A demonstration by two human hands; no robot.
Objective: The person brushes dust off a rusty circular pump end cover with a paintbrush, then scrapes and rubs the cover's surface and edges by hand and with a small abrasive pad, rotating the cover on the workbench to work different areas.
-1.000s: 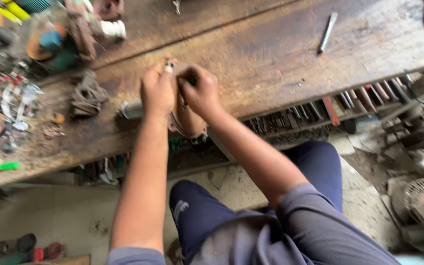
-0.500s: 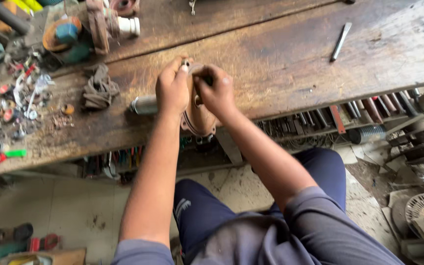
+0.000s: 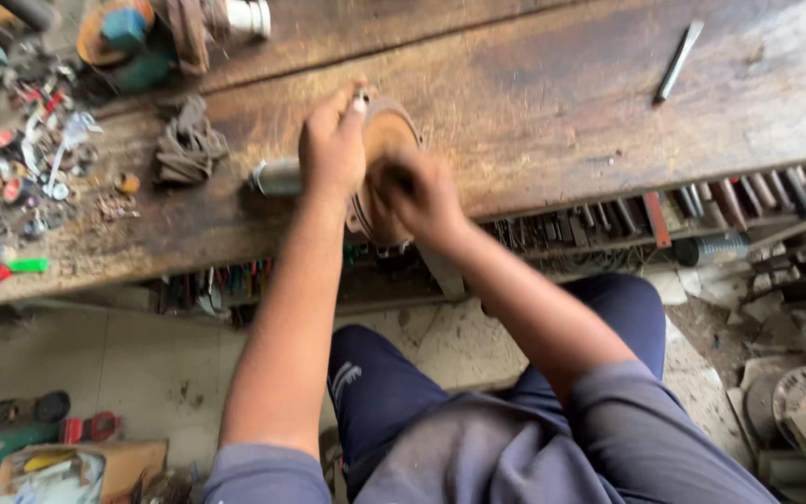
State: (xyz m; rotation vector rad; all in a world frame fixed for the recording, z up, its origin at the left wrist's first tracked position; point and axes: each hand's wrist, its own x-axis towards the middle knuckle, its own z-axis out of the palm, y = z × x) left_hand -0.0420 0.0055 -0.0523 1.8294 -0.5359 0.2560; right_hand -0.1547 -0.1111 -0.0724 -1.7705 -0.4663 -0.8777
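Round rust-brown metal disc-shaped part (image 3: 386, 140), lying at the near edge of the bench just left of the frame's centre, with both hands working on it. The left hand (image 3: 331, 149) is closing over the disc's left rim, fingers curled, and is pinching a small silvery pin-like piece (image 3: 360, 99) at the fingertips near the top of the disc. The right hand (image 3: 419, 194) is pressing on the disc's lower right part, fingers bent; it is blurred, so whether it is gripping a tool cannot be told. A short grey metal cylinder (image 3: 275, 177) is sticking out just left of the left hand. The work is judged to be under way and unfinished, as the disc is being held in both hands and the small piece is not yet set down or seated.

The worn, stained wooden workbench (image 3: 552, 112) is carrying a grey metal rod (image 3: 678, 61) at upper right, a crumpled dark rag (image 3: 188, 142) left of the hands, scattered small hardware (image 3: 30, 187) at far left, and a blue-and-orange motor-like unit (image 3: 123, 33) at upper left. Tools are hanging in a rack (image 3: 664, 213) under the bench edge; the dusty concrete floor (image 3: 142, 364) is showing below
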